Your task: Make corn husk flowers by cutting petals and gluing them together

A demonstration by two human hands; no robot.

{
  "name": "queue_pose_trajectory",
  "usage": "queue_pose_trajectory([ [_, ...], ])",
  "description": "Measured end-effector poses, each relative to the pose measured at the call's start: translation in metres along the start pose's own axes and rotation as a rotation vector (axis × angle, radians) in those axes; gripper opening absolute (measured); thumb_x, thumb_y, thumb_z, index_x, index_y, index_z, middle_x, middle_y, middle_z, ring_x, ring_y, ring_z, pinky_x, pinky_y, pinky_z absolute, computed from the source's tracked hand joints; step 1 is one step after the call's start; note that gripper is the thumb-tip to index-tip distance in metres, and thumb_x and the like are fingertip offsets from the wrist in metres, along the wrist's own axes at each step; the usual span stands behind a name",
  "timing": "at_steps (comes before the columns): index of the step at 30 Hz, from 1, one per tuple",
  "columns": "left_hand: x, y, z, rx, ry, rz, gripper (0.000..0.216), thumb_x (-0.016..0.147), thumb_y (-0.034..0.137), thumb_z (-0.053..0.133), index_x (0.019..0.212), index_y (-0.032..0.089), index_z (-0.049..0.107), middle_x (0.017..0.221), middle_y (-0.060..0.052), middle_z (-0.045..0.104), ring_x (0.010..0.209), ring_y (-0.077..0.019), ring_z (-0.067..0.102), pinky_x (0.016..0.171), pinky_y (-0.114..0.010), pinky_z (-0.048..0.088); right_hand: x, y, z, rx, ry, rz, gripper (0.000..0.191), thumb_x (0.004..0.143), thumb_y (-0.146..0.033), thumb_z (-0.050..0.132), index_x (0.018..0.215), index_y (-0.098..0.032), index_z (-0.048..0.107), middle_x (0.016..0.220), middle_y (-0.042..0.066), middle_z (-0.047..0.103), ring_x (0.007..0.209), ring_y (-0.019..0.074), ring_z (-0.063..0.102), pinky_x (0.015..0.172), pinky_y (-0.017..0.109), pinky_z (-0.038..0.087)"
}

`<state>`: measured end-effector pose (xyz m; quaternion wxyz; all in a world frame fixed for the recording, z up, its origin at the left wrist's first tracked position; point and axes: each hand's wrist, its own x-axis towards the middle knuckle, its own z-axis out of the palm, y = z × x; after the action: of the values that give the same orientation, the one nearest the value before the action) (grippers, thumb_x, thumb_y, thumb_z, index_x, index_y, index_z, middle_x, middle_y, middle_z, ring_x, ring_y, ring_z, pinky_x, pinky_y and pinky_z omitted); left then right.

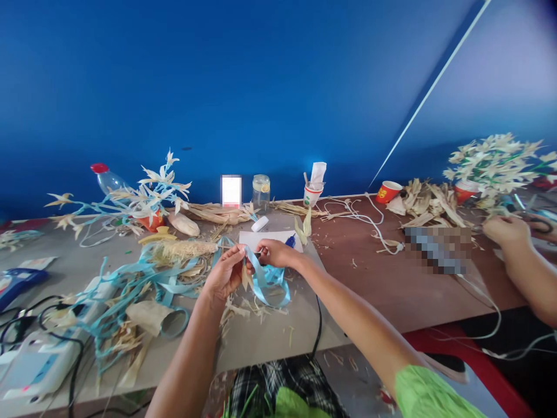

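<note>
Pinching 1 blue ribbon (256,280) in left hand (226,271), ribbon hanging looped above table (248,351); right hand (275,253) just beside, cannot tell its grip; beyond: 1 jar (261,197), 1 red-capped bottle (110,181)

From where I stand, both of this person's arms are bare along the forearm and reach toward the far side. The left forearm (191,342) climbs from the near edge, leaning a little right, up to its wrist (213,295). The left hand (226,273) has thumb and index fingertips brought together in a pinch, pointing right. The right forearm (348,313) cuts a long slant from near right to far left, ending in a lightly bent wrist. The right hand (275,254) points left, fingers curled, their tips partly hidden. The two hands sit close together, fingertips nearly meeting.
</note>
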<state>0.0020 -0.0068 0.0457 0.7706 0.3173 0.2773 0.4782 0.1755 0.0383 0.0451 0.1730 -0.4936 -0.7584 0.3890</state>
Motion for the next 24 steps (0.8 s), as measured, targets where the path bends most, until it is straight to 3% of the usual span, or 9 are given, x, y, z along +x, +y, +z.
queue_pose_trajectory([
  [2, 0.000, 0.000, 0.000, -0.008, 0.003, 0.002, 0.021, 0.070, 0.025, 0.071, 0.079, 0.015, 0.055, 0.057, 0.000, 0.059, 0.048, -0.0104, 0.056, 0.049, -0.021, 0.047, -0.001, 0.006, -0.009, 0.357, 0.016, 0.056, 0.021, 0.072, -0.023, 0.064, 0.090, -0.015, 0.057, 0.072, 0.000, 0.059, 0.063, 0.0099, 0.054, 0.056, 0.019, 0.039],
  [5, 0.002, -0.001, -0.001, -0.014, 0.022, -0.005, 0.022, 0.069, 0.025, 0.071, 0.078, 0.015, 0.054, 0.057, 0.000, 0.060, 0.049, -0.0108, 0.057, 0.051, -0.021, 0.047, -0.008, 0.012, -0.021, 0.870, -0.040, 0.067, 0.035, 0.066, -0.030, 0.071, 0.094, -0.016, 0.057, 0.071, -0.001, 0.059, 0.059, 0.0084, 0.051, 0.050, 0.017, 0.033],
  [8, 0.005, -0.003, -0.002, -0.010, 0.044, -0.003, 0.022, 0.068, 0.024, 0.071, 0.079, 0.014, 0.055, 0.058, -0.001, 0.061, 0.050, -0.0116, 0.059, 0.052, -0.021, 0.047, -0.019, 0.014, -0.026, 1.077, -0.160, -0.013, 0.045, 0.058, -0.031, 0.077, 0.096, -0.015, 0.059, 0.072, 0.001, 0.061, 0.058, 0.0079, 0.049, 0.045, 0.016, 0.025],
  [12, 0.007, -0.004, -0.003, -0.019, 0.087, -0.001, 0.019, 0.068, 0.019, 0.070, 0.080, 0.012, 0.057, 0.063, -0.002, 0.063, 0.055, -0.0115, 0.060, 0.055, -0.021, 0.049, -0.035, 0.013, -0.023, 1.108, -0.224, -0.071, 0.048, 0.062, -0.028, 0.076, 0.104, -0.016, 0.057, 0.076, 0.003, 0.064, 0.054, 0.0065, 0.046, 0.043, 0.016, 0.021],
  [18, 0.009, -0.005, -0.004, -0.047, 0.139, 0.028, 0.011, 0.071, 0.016, 0.065, 0.079, 0.012, 0.059, 0.067, -0.003, 0.064, 0.058, -0.0114, 0.061, 0.059, -0.021, 0.051, -0.066, 0.004, -0.009, 1.082, -0.029, -0.132, 0.047, 0.065, -0.029, 0.077, 0.105, -0.016, 0.056, 0.067, -0.002, 0.057, 0.058, 0.0075, 0.049, 0.054, 0.019, 0.035],
  [24, 0.011, -0.009, -0.008, -0.080, 0.122, 0.023, 0.011, 0.073, 0.017, 0.065, 0.080, 0.014, 0.059, 0.066, -0.003, 0.064, 0.061, -0.0143, 0.062, 0.062, -0.028, 0.054, -0.087, 0.002, 0.009, 0.917, -0.210, -0.104, 0.045, 0.069, -0.041, 0.072, 0.101, -0.013, 0.058, 0.067, -0.001, 0.055, 0.058, 0.0084, 0.048, 0.057, 0.023, 0.036],
])
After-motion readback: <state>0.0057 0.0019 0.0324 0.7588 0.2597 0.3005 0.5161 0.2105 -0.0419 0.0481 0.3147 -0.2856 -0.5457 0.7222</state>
